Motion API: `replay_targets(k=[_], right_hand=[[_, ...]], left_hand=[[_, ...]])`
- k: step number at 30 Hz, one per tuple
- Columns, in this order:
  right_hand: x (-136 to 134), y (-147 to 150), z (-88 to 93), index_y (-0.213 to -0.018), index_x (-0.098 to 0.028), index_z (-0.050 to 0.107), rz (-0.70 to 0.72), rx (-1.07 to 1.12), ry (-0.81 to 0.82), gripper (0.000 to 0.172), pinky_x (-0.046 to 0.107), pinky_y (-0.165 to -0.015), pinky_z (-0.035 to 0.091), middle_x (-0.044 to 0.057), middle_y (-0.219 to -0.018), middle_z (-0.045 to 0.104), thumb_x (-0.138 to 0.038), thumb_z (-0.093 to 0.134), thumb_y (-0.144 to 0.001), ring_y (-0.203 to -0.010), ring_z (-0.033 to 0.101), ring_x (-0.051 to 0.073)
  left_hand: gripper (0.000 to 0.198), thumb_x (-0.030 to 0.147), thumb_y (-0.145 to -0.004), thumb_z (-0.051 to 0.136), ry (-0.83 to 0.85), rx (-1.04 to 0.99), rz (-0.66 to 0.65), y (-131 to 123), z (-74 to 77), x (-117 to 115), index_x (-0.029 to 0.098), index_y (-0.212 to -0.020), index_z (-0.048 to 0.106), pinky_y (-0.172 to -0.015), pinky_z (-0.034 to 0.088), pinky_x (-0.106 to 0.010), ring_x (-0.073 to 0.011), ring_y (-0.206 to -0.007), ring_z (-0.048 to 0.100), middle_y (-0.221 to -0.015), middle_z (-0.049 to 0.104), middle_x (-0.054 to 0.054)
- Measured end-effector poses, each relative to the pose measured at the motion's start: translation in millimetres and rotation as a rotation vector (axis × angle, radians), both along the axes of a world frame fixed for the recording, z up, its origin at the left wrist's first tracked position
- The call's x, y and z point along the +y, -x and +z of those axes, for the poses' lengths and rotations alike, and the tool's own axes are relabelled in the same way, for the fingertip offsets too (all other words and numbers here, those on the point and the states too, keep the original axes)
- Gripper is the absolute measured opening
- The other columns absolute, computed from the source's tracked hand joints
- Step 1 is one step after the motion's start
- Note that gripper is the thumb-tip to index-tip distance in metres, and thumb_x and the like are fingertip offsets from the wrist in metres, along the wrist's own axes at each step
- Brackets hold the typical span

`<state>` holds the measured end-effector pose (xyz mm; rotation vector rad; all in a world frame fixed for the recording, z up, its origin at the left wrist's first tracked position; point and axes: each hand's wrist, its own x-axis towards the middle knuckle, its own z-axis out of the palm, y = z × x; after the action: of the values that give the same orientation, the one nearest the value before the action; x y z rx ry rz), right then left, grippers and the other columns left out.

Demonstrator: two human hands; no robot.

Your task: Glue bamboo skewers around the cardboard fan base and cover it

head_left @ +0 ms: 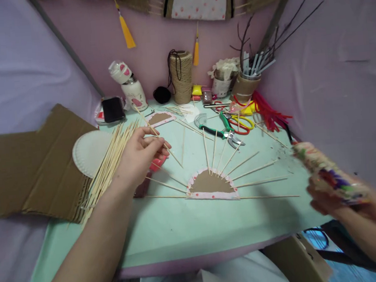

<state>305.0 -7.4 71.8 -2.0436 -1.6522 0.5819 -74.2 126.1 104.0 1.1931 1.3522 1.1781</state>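
Note:
My left hand (143, 151) is closed around a thin bamboo skewer (175, 159), which slants down to the right above the table. Below it lies a half-round cardboard piece (209, 183) with a pink-spotted fabric border; several skewers fan out from its curved edge. On the right, my right hand (331, 201) is wrapped round what looks like a glue gun (331, 174) with a multicoloured, patchy body. Motion blurs this hand and the tool, whose tip points up and left. A bundle of skewers (106, 165) lies beside my left forearm.
Corrugated cardboard (41, 158) and a white paper plate (85, 154) are at the left. Green-handled pruning shears (220, 133), scissors (244, 123) and red pipe cleaners (271, 111) lie behind. A twine spool (182, 78) and a cup (245, 87) of sticks stand by the back wall.

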Motion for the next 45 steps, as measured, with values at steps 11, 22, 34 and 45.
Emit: replay_targets(k=[11,22,34,45], right_hand=[[29,107,12.2,-0.064,-0.021,0.051,0.461,0.375,0.496,0.056,0.028,-0.06,0.043,0.001,-0.06,0.054,-0.069,0.039,-0.089,-0.061,0.05,0.016],[51,133,6.5,-0.06,-0.022,0.047,0.515,0.202,0.506,0.054,0.028,-0.056,0.04,0.0,-0.058,0.049,-0.066,0.034,-0.089,-0.058,0.048,0.017],[62,142,6.4,-0.058,-0.024,0.046,0.518,0.118,0.513,0.054,0.028,-0.053,0.041,0.0,-0.054,0.05,-0.069,0.035,-0.087,-0.053,0.049,0.017],[67,143,5.9,-0.058,-0.024,0.047,0.507,0.051,0.552,0.056,0.03,-0.056,0.043,0.003,-0.054,0.056,-0.071,0.032,-0.085,-0.055,0.054,0.019]], left_hand=[[0.05,0.019,-0.079,0.061,0.081,0.066,0.029,-3,-22.3,-9,0.017,-0.125,0.041,-0.053,0.046,-0.019,-0.0124,-0.06,0.066,-0.069,0.069,0.001],[0.079,0.018,-0.078,0.061,-0.061,0.167,0.032,5,-39.6,-13,0.024,-0.15,0.03,-0.059,0.049,-0.027,-0.0129,-0.053,0.06,-0.073,0.069,0.002],[0.058,0.021,-0.08,0.061,-0.11,0.255,0.155,18,-33.0,-12,0.024,-0.135,0.046,-0.064,0.05,-0.027,-0.0136,-0.059,0.062,-0.074,0.068,0.003],[0.055,0.021,-0.081,0.062,-0.126,0.31,0.203,24,-30.5,-12,0.023,-0.134,0.047,-0.071,0.05,-0.029,-0.0153,-0.065,0.063,-0.074,0.069,0.002]])
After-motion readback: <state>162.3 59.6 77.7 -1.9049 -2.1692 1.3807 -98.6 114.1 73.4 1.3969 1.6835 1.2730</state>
